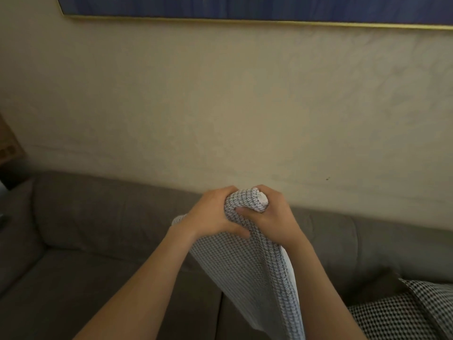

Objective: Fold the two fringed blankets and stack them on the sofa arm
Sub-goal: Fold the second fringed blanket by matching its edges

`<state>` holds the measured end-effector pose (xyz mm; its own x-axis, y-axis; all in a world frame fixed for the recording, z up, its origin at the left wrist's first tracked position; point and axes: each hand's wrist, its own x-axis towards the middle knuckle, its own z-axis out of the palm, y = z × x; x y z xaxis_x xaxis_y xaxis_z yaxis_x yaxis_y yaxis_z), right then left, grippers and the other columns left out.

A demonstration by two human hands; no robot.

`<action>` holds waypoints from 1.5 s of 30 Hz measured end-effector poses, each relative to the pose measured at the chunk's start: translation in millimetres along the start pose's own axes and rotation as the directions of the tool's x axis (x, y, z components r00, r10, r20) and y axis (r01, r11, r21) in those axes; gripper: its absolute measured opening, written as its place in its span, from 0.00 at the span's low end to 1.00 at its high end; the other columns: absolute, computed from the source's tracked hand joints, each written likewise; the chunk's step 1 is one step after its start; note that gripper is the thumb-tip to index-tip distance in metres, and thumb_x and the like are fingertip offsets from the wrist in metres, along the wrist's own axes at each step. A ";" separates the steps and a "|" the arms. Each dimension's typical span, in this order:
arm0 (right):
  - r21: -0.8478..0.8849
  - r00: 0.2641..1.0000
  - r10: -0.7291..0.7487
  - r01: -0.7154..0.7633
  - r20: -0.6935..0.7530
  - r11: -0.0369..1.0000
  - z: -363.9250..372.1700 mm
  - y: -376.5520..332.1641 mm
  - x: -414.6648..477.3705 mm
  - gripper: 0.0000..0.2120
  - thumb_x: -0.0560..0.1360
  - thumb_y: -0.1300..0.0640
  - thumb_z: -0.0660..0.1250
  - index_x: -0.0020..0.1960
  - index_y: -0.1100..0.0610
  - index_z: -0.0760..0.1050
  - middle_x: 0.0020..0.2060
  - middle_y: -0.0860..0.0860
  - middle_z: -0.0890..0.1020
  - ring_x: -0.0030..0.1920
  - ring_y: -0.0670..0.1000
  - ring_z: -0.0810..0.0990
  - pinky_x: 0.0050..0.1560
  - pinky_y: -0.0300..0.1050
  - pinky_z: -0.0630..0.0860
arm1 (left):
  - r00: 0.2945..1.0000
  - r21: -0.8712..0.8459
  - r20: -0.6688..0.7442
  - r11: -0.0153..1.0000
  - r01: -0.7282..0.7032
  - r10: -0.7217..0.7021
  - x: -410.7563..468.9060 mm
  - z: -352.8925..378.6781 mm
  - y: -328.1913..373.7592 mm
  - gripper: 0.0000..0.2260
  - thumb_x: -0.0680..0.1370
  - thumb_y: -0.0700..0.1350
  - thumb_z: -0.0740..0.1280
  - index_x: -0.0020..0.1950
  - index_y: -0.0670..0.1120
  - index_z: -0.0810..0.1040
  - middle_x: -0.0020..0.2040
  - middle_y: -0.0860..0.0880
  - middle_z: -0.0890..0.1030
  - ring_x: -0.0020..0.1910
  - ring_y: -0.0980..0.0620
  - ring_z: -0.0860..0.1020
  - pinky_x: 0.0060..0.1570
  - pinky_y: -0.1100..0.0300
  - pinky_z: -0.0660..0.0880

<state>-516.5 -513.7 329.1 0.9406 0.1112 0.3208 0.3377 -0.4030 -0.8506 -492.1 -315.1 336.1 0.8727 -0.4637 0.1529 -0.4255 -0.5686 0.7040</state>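
A grey-and-white woven blanket (247,273) hangs down in front of me over the sofa, bunched at its top. My left hand (215,214) and my right hand (272,217) are side by side, both clenched on that bunched top edge, fingers touching the cloth from each side. A second blanket (397,315), black-and-white checked, lies crumpled on the seat at the lower right. No fringe shows in this view. The grey sofa arm (14,231) sits at the far left.
The grey sofa (103,278) runs along a beige wall, its backrest behind my hands. A blue picture with a gold frame (245,8) hangs above. A brown piece of furniture (7,143) stands beyond the left arm.
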 end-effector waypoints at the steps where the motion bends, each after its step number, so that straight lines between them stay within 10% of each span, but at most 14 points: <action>1: 0.009 1.000 0.003 -0.003 0.020 1.000 -1.2 -1.4 0.7 0.13 0.72 0.55 0.81 0.52 0.53 0.80 0.44 0.47 0.86 0.44 0.46 0.85 0.44 0.41 0.80 | 1.000 -0.036 -0.027 0.999 0.007 -0.008 0.6 1.2 4.6 0.28 0.58 0.60 0.87 0.53 0.54 0.83 0.47 0.55 0.87 0.46 0.57 0.85 0.48 0.47 0.83; 6: 0.149 0.993 0.092 -0.102 0.070 0.984 -17.3 -4.0 -3.3 0.17 0.73 0.55 0.81 0.57 0.54 0.79 0.48 0.47 0.87 0.49 0.44 0.86 0.45 0.36 0.79 | 1.000 -0.187 0.011 0.982 0.008 -0.007 7.8 4.4 16.5 0.12 0.67 0.48 0.86 0.43 0.49 0.87 0.40 0.52 0.88 0.40 0.53 0.87 0.42 0.50 0.83; 10: 0.237 0.943 0.147 -0.222 0.299 0.946 -34.7 15.7 -12.7 0.25 0.70 0.65 0.80 0.64 0.53 0.78 0.56 0.52 0.86 0.58 0.53 0.85 0.56 0.50 0.82 | 0.999 -0.157 0.034 0.987 -0.017 0.022 13.6 -0.6 27.5 0.08 0.72 0.47 0.83 0.44 0.47 0.87 0.40 0.52 0.88 0.39 0.56 0.86 0.40 0.58 0.80; 17: 0.042 0.789 0.332 -0.411 0.517 0.911 -16.0 48.5 -27.6 0.34 0.65 0.64 0.77 0.69 0.49 0.74 0.60 0.48 0.85 0.62 0.50 0.83 0.67 0.55 0.78 | 0.998 -0.101 0.053 0.995 -0.012 0.018 20.8 -24.4 41.5 0.13 0.72 0.54 0.82 0.38 0.48 0.84 0.37 0.54 0.87 0.35 0.55 0.86 0.36 0.62 0.78; 22: 0.080 0.745 0.359 -0.481 0.562 0.873 -8.6 53.9 -37.7 0.22 0.75 0.63 0.76 0.67 0.52 0.80 0.62 0.48 0.85 0.62 0.51 0.84 0.66 0.54 0.80 | 0.994 -0.087 -0.105 0.996 0.028 -0.038 21.6 -45.3 34.8 0.19 0.67 0.59 0.83 0.32 0.47 0.80 0.30 0.53 0.83 0.27 0.59 0.78 0.30 0.63 0.72; 27: 0.253 0.836 0.299 -0.447 0.460 0.858 -2.1 35.9 -34.9 0.21 0.78 0.56 0.76 0.70 0.53 0.78 0.64 0.52 0.85 0.63 0.56 0.84 0.66 0.60 0.79 | 0.885 0.238 -0.461 0.951 0.198 -0.069 34.8 -43.0 -17.1 0.28 0.68 0.81 0.65 0.39 0.56 0.79 0.39 0.58 0.82 0.43 0.52 0.82 0.51 0.49 0.77; 30: 0.329 0.862 0.285 -0.437 0.420 0.837 -0.4 18.6 -27.6 0.22 0.79 0.60 0.74 0.72 0.53 0.76 0.63 0.51 0.85 0.62 0.55 0.85 0.62 0.53 0.81 | 0.810 0.137 -0.535 0.922 0.362 -0.239 34.8 -21.4 -54.5 0.23 0.80 0.71 0.60 0.63 0.56 0.79 0.63 0.47 0.81 0.65 0.41 0.77 0.67 0.36 0.72; 33: 0.337 0.873 0.289 -0.430 0.394 0.838 -0.7 9.1 -23.8 0.19 0.80 0.61 0.73 0.69 0.52 0.77 0.59 0.50 0.87 0.59 0.53 0.86 0.60 0.49 0.82 | 0.713 -0.140 -0.407 0.810 0.569 -0.571 22.1 8.9 -91.6 0.31 0.83 0.63 0.62 0.79 0.45 0.68 0.77 0.39 0.71 0.78 0.36 0.67 0.77 0.39 0.64; 36: 0.404 0.873 0.340 -0.468 0.350 0.786 -6.7 4.3 -22.4 0.16 0.79 0.60 0.73 0.66 0.49 0.78 0.54 0.48 0.89 0.55 0.52 0.88 0.53 0.46 0.83 | 0.620 -0.476 -0.042 0.561 0.677 -0.783 -2.8 34.4 -111.5 0.49 0.75 0.77 0.63 0.83 0.42 0.64 0.81 0.41 0.68 0.80 0.39 0.66 0.78 0.40 0.64; 41: 0.585 0.867 0.396 -0.497 0.303 0.641 -17.1 7.1 -22.4 0.18 0.76 0.61 0.74 0.65 0.52 0.79 0.56 0.55 0.88 0.57 0.60 0.87 0.64 0.61 0.80 | 0.578 -0.632 0.386 0.251 0.733 -0.719 -36.4 59.0 -103.9 0.54 0.65 0.83 0.64 0.76 0.44 0.73 0.62 0.43 0.82 0.60 0.42 0.81 0.57 0.48 0.75; 45: 0.738 0.873 0.420 -0.452 0.249 0.502 -15.1 18.5 -24.6 0.25 0.75 0.59 0.73 0.71 0.55 0.75 0.63 0.61 0.84 0.62 0.66 0.83 0.66 0.66 0.77 | 0.680 -0.769 0.362 0.208 0.605 -0.638 -42.3 58.5 -105.4 0.45 0.71 0.81 0.62 0.79 0.55 0.71 0.71 0.47 0.79 0.68 0.44 0.77 0.74 0.41 0.69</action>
<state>-534.0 -537.7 311.8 0.9714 0.1541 -0.1809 -0.2300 0.4178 -0.8790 -498.2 -275.3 214.8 0.7778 -0.1989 -0.5962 0.6233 0.1233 0.7722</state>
